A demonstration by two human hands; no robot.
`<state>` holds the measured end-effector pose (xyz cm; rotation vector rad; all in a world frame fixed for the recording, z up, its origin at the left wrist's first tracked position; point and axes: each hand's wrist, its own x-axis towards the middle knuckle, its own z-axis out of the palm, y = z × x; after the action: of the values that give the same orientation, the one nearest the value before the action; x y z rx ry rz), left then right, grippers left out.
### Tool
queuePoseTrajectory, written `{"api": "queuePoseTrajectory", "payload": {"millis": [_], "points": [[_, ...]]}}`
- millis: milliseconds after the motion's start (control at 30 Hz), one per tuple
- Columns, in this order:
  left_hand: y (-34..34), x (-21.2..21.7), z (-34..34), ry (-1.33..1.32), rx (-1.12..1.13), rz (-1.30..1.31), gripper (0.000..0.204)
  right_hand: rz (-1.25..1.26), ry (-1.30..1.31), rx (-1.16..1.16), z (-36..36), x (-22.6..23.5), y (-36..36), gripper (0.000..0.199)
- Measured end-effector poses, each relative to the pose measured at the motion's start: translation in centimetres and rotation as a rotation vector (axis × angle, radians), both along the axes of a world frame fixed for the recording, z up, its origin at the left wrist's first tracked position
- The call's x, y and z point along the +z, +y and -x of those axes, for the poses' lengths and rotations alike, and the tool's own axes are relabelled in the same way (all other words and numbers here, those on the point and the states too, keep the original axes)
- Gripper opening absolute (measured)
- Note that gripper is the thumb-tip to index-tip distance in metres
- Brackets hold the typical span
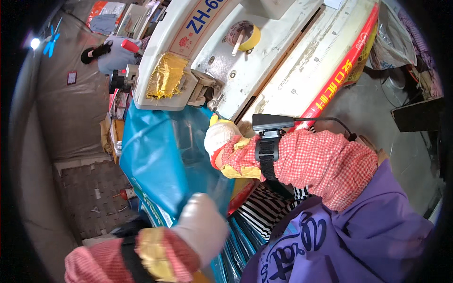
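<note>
A shiny blue plastic sheet (153,146), perhaps a bag, hangs below the head of a white sewing machine (222,61). My right hand (221,137), in a whitish glove with yellow on a fingertip, is curled at the sheet's upper edge, close to the machine's presser area. Its fingers look closed on the plastic, though their undersides are hidden. Lower down, my left hand (203,228), gloved and smeared by motion, lies over the sheet's lower part. What its fingers do is not clear.
A yellow tape roll (250,37) with a white stick in it rests on the machine bed. Alongside runs a worn white board (316,56) with red edging. A plastic bag (389,40) stands at right. Another person (115,52) works at far left. More blue plastic (236,245) lies near my lap.
</note>
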<state>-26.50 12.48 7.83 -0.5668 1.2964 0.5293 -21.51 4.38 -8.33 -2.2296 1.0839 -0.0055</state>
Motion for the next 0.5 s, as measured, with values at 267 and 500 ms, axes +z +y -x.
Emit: {"api": "queuePoseTrajectory", "payload": {"millis": [267,500], "points": [[-4.7,-0.7,1.5,0.002,0.076,0.217,0.03,0.07,-0.074,0.004,-1.0,-2.2,0.4,0.03],[-2.7,2.5,-1.1,0.197,0.07,0.124,0.026,0.517,0.175,-0.132,-4.5,-6.7,1.2,0.032]]}}
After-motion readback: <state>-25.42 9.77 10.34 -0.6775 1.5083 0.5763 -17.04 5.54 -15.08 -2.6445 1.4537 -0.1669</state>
